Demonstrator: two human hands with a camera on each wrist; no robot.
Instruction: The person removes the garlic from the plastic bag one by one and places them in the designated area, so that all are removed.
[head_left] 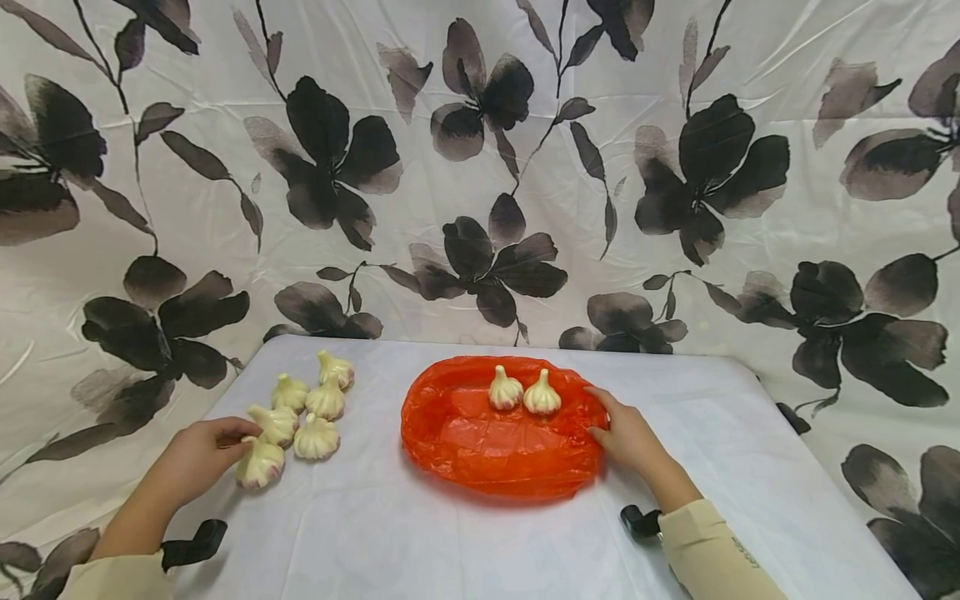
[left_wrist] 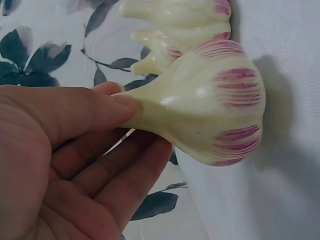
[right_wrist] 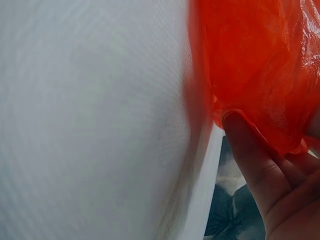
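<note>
My left hand (head_left: 197,463) pinches the stem of a garlic bulb (head_left: 260,463) at the near left of the group; the left wrist view shows thumb and fingers on the stem of this purple-streaked bulb (left_wrist: 215,105). Several other bulbs (head_left: 317,437) lie just beside and behind it. My right hand (head_left: 632,435) holds the right edge of a red plastic bag (head_left: 487,475), which is spread wide like a shallow bowl. In the right wrist view, the fingers (right_wrist: 255,165) grip the rim of the bag (right_wrist: 250,60). Two bulbs (head_left: 542,395) sit upright inside, toward its back right.
The table has a white cloth (head_left: 360,542). Behind it hangs a pale curtain (head_left: 600,275) with dark flowers. A black wrist mount (head_left: 193,543) is at the left wrist, another (head_left: 641,522) at the right.
</note>
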